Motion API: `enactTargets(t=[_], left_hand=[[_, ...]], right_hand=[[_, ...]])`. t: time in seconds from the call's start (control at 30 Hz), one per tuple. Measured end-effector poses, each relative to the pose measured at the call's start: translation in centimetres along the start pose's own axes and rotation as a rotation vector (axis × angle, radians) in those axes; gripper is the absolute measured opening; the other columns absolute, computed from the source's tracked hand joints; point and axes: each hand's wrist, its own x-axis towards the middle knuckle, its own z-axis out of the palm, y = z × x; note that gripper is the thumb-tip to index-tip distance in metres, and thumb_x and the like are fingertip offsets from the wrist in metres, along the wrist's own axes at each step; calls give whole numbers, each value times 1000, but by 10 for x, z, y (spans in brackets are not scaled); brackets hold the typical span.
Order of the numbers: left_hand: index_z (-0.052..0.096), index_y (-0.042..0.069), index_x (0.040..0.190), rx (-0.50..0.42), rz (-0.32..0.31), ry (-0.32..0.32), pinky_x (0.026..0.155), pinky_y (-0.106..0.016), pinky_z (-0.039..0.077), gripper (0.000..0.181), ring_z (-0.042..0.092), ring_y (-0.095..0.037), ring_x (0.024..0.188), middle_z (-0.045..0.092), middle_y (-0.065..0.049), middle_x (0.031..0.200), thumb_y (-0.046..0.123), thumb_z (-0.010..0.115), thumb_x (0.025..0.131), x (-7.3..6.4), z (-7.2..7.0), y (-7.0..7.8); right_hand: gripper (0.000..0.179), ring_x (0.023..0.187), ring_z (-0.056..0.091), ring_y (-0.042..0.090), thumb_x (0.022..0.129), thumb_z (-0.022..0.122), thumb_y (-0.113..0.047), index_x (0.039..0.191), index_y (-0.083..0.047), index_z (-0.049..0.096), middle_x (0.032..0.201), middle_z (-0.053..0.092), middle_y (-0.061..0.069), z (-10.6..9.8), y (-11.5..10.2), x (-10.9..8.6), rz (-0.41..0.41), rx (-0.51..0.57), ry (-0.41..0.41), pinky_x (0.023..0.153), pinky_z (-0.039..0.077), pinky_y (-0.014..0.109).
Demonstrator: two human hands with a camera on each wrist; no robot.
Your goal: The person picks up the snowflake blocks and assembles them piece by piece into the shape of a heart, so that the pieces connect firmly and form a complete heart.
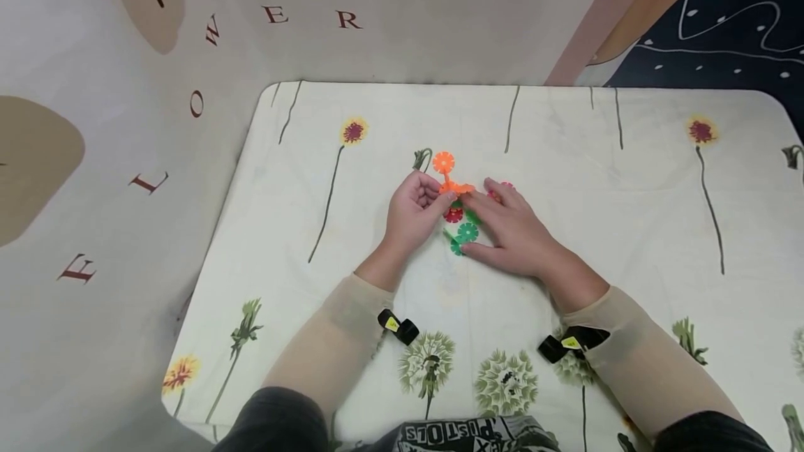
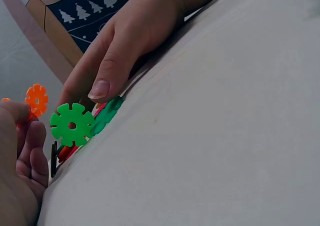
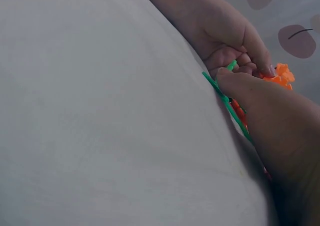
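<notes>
- Left hand (image 1: 411, 209): thumb and index finger pinch the lower part of the orange pieces (image 1: 443, 162); other fingers curl in toward the palm.
- Right hand (image 1: 518, 236): palm down, fingers long and slightly spread, thumb set well apart from them. Thumb tip lies at the edge of the teal-green discs (image 1: 467, 231); whether it presses or merely hovers, cannot tell. No pinch seen.
- Orange pieces: between the two hands, several notched parts apparently linked, one round disc facing up at the far end. Exact joints hidden by fingers.
- Handling (judgement): light, stiff, thin plastic; smooth faces may slide, notched rims should give purchase. Little risk of breakage, though a linked joint could twist or pop apart. Best hold: rim between thumb and fingertip, close to the joint.
- Red disc (image 1: 453, 215): just below the orange pieces, partly covered by other parts.
- Bright green disc (image 2: 61, 125): tilted up from the surface in the left wrist view, eight-notched look, small centre hole.
- Pink piece (image 1: 507, 187): mostly hidden by the right hand's fingers.
- Tabletop (image 1: 597, 180): pale, flower-printed covering under everything.
- Beyond: pale backdrop (image 1: 440, 19) with printed letters along the far and left sides.
</notes>
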Motion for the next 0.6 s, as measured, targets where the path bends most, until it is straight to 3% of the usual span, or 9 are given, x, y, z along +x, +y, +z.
enactTargets(t=[0.4,0.6], left_hand=[[59,4,101,-1,1,1,68,-22,53,17,62,-14,77,66,-6,88,0,75,98,0,1,0],[59,2,102,7,3,-1,67,-22,52,16,61,-13,76,66,-7,88,-1,75,98,0,1,0]], right_hand=[[84,160,20,38,98,69,-57,165,-15,41,169,39,6,-1,1,0,-16,-5,-4,129,2,54],[86,161,17,37,97,70,-61,167,-23,39,171,37,0,-1,1,-2,-43,4,-25,129,0,55]])
